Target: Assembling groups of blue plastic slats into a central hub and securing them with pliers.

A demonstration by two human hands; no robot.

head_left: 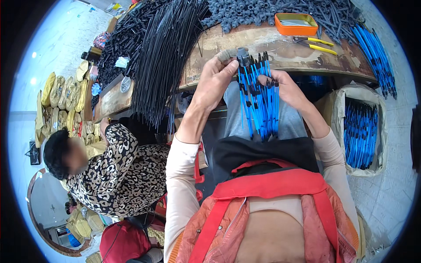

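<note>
A bundle of thin blue rods with black joints [258,107], much like umbrella ribs, hangs above my lap in front of the bench edge. At its top left sits a dark grey plastic hub [242,54], pinched between the thumb and fingers of my left hand [211,83]. A beige wrapping covers one finger of that hand. My right hand [287,90] is closed on the right side of the bundle near its upper part, its thumb across the rods. Some of its fingertips are hidden behind them.
On the wooden bench [219,50] lie black rods [164,57], grey plastic parts [280,9], an orange tin [296,29] and yellow-handled pliers [322,47]. Blue rods [377,61] overhang its right end. A lined bin [381,149] of blue rods stands right. Another person [118,171] sits left.
</note>
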